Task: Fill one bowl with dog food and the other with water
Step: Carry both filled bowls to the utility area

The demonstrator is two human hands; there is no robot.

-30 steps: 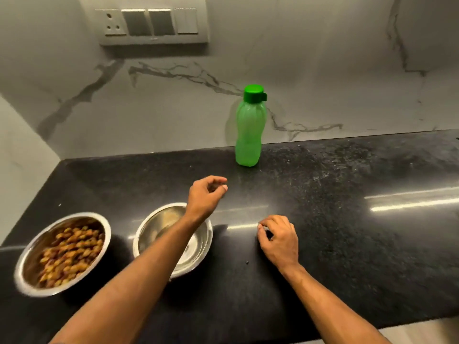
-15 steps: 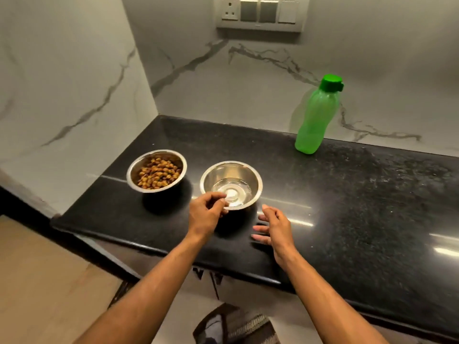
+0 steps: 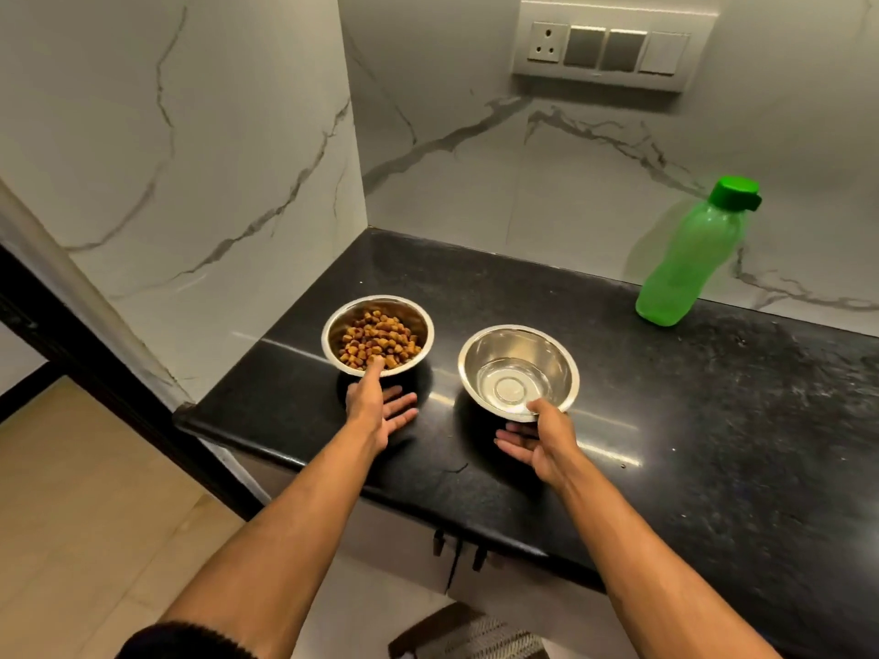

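Two steel bowls sit side by side on the black bench point(image 3: 713, 420), near its front edge. The left bowl point(image 3: 378, 336) is heaped with brown dog food point(image 3: 378, 339); the right bowl point(image 3: 518, 371) holds what looks like a shallow pool of water point(image 3: 509, 385), clear enough that its level is hard to read. By that look, both fills seem done or nearly so.

The left hand point(image 3: 376, 409) has its thumb hooked over the near rim of the food bowl while the fingers point(image 3: 404, 411) lie straight and spread below it, a pinch on the rim more than a full grasp. The right hand point(image 3: 540, 442) does the same with the water bowl: thumb on the near rim, fingers point(image 3: 511, 442) extended under the wall.

The risks come from those grips and the bowls' place. A rim held at one point only lets a bowl tip away from the hand if it is lifted, and the water would slosh out over the far side; polished steel may also slip between thumb and fingers. The kibble is piled toward the near rim beside the thumb, so a tilt could scatter pieces onto the bench or the floor point(image 3: 95, 492) below. Dragging either bowl toward the edge raises the chance of a drop.

A green bottle point(image 3: 689, 259) stands capped by the back wall, well apart from both hands.
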